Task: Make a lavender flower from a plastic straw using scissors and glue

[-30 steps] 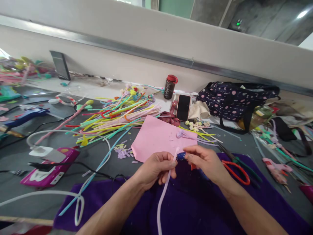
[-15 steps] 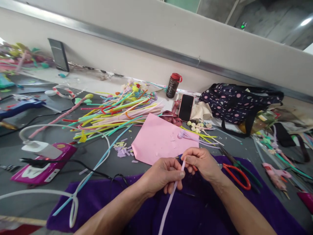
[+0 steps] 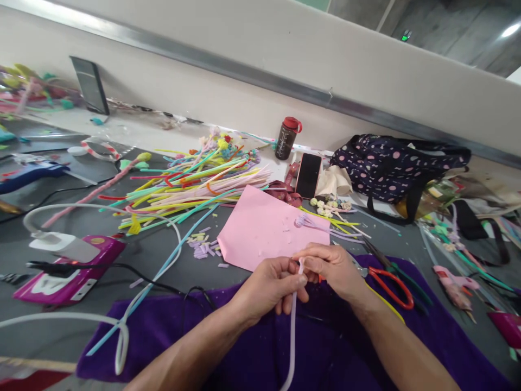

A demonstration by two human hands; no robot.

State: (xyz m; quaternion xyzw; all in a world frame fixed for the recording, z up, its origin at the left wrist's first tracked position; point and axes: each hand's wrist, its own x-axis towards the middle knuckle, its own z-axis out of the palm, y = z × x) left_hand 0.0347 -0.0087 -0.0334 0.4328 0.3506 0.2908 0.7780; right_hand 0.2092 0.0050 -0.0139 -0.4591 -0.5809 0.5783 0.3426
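Observation:
Over the purple cloth (image 3: pixel 325 347) both of my hands meet at the upper end of a pale lilac pipe cleaner (image 3: pixel 293 331). My left hand (image 3: pixel 271 288) pinches it between thumb and fingers, and its long tail hangs down toward me. My right hand (image 3: pixel 331 269) closes on the bent tip beside it. A small orange bit shows under the right fingers; what it belongs to is hidden. Just beyond lies a pink sheet (image 3: pixel 260 233), with lilac curled stems (image 3: pixel 303 221) on its right side. Red-handled scissors (image 3: pixel 391 288) rest right of my right hand.
Bundled pipe cleaners (image 3: pixel 195 190) and short cut pieces (image 3: pixel 201 245) lie to the left. A magenta power strip (image 3: pixel 77 288) trails cables across the table. At the back are a bottle (image 3: pixel 286 141), a phone (image 3: pixel 308 175) and a patterned bag (image 3: pixel 391 168). A pink glue gun (image 3: pixel 453 288) is at right.
The lilac pipe cleaner's top has gone from a straight end to a bent one between my fingers. Its tail now hangs more steeply. My right hand has shifted slightly left, over the tip.

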